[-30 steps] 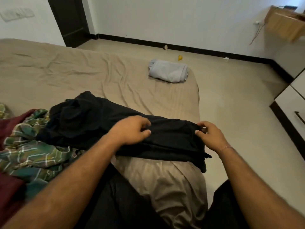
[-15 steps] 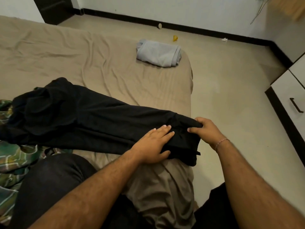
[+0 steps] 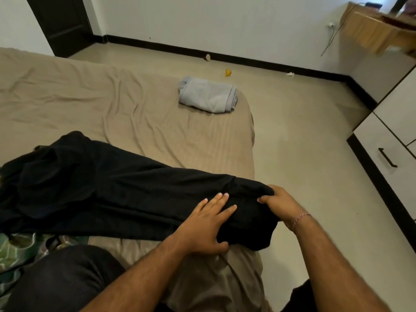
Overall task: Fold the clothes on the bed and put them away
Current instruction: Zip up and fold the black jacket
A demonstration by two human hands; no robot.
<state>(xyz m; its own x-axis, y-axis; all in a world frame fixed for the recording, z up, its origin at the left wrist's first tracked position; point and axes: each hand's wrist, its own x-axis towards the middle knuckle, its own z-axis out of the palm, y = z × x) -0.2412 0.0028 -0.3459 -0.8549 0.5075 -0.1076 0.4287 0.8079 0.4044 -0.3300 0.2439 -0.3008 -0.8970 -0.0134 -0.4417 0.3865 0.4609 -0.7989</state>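
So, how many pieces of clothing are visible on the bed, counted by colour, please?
Black: 1, the black garment, left hand flat on it, right hand gripping its end
Grey: 1, the folded grey garment
Green plaid: 1, the green plaid cloth
Total: 3

A bedroom in a home.
A bed (image 3: 135,109) in a rumpled tan sheet fills the room, a white drawer unit (image 3: 387,152) stands to the right, a dark door (image 3: 60,23) beyond.

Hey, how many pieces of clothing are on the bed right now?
3 visible: black garment stretched across the near side, folded grey one at the far corner, green plaid one at the left edge. Others may lie out of view.
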